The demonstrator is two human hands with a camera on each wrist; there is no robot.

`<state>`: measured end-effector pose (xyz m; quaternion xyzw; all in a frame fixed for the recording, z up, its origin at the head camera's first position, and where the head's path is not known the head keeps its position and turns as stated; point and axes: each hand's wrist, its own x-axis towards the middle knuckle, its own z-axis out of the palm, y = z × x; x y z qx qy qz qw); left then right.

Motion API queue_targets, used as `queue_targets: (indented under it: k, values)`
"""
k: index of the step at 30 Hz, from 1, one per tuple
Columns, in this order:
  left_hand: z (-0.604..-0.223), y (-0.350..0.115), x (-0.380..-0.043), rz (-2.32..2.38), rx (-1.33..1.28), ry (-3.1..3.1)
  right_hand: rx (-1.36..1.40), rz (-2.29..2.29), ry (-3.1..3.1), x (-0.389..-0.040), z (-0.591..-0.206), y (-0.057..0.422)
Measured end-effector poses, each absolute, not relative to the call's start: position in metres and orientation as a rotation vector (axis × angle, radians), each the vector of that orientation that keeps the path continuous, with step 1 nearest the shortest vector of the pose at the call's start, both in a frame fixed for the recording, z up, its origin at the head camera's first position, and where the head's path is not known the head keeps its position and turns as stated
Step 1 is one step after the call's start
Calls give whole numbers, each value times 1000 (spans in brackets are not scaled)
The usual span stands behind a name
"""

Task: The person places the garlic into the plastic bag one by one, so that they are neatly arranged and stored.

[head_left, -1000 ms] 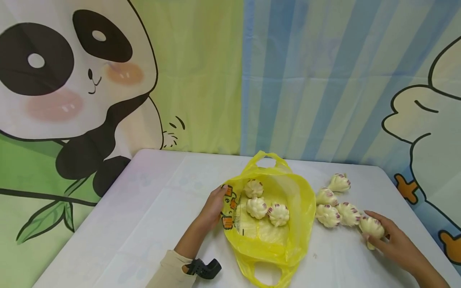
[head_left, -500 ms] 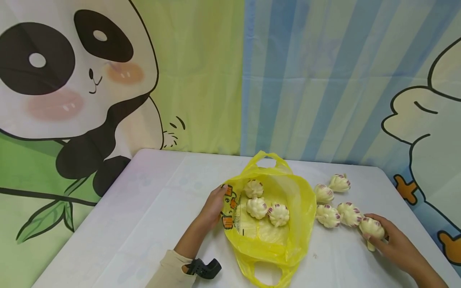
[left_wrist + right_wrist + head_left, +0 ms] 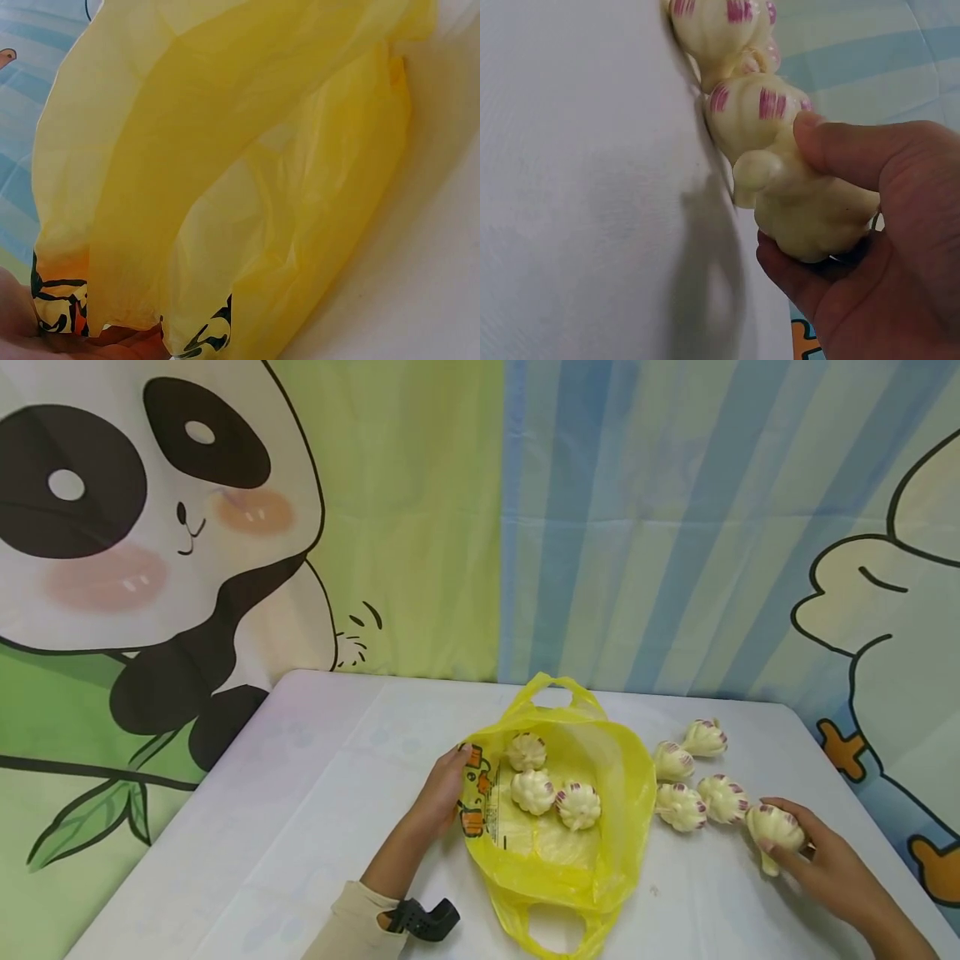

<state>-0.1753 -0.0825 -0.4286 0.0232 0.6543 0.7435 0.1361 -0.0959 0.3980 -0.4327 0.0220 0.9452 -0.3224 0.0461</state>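
A yellow plastic bag (image 3: 558, 877) lies with its mouth open on the white table, and three garlic bulbs (image 3: 533, 792) show inside it. My left hand (image 3: 442, 789) grips the bag's left edge by the printed pattern; the left wrist view shows the thin yellow film (image 3: 225, 150) rising from the fingers. At the right, my right hand (image 3: 825, 856) holds a garlic bulb (image 3: 775, 828) between thumb and fingers, its stem pointing down. Seen from the right wrist, the thumb presses the top of this pale bulb (image 3: 810, 210), with other purple-streaked bulbs (image 3: 754, 112) behind it.
Several more garlic bulbs (image 3: 681, 807) lie between the bag and my right hand, the farthest bulb (image 3: 705, 737) toward the back. The white table (image 3: 315, 777) ends at a printed curtain (image 3: 405, 527) behind. A dark strap (image 3: 427, 920) is on the left wrist.
One loose bulb near the bag shifted slightly left, away from the bulbs in front of it. The bulb in my right hand has risen a little. My left hand stays on the bag.
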Motion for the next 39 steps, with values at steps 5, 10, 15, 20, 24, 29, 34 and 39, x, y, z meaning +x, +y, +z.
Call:
queue_targets:
  k: [5, 10, 15, 20, 24, 29, 34, 39]
  values:
    - [-428, -83, -175, 2157, 75, 1888, -24, -1036, 2985, -91, -430, 395]
    - [-428, -82, -175, 2165, 94, 1871, -106, -1122, 3016, -90, -425, 389]
    - [-428, -82, -175, 2165, 101, 1872, -90, -1088, 3009, -90, -416, 382]
    - [-428, -83, -175, 2163, 104, 1871, -131, -1127, 2998, -90, -411, 371]
    - [-428, -82, -175, 2161, 98, 1873, -141, -1189, 2950, -89, -410, 364]
    - [-428, -80, -175, 2159, 96, 1876, -180, -1218, 2945, -91, -409, 359]
    - [-427, -81, -175, 2155, 90, 1887, -338, -1289, 2981, -99, -403, 355]
    - [-427, -83, -174, 2148, 79, 1883, -371, -1312, 2964, -104, -394, 347]
